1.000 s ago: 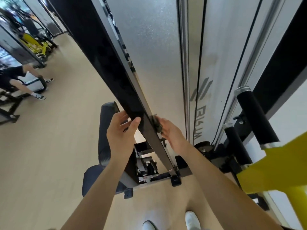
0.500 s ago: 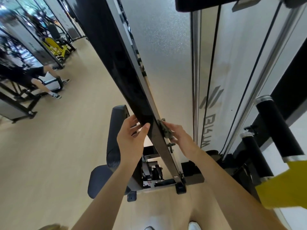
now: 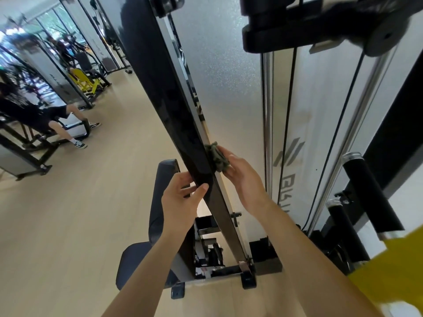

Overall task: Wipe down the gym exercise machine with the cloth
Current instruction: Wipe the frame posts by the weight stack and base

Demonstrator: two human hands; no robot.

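A tall black upright post (image 3: 164, 92) of the gym machine runs from top centre down to its foot by the floor. My left hand (image 3: 180, 202) grips the post's left face, thumb on its front edge. My right hand (image 3: 242, 179) holds a bunched dark green cloth (image 3: 217, 156) and presses it against the post's right edge, just above my left hand. The machine's grey shroud (image 3: 309, 124) with chrome guide rods and black cables stands right of the post.
A dark padded seat and backrest (image 3: 160, 202) sit behind the post, low down. Black foam rollers (image 3: 370, 193) on a yellow arm (image 3: 393, 275) stick out at right. At far left a person sits on another machine (image 3: 41, 124). Light wood floor lies at left.
My right hand has slid the cloth up along the post's right edge. My left hand keeps its grip lower on the post. The view has tilted upward.
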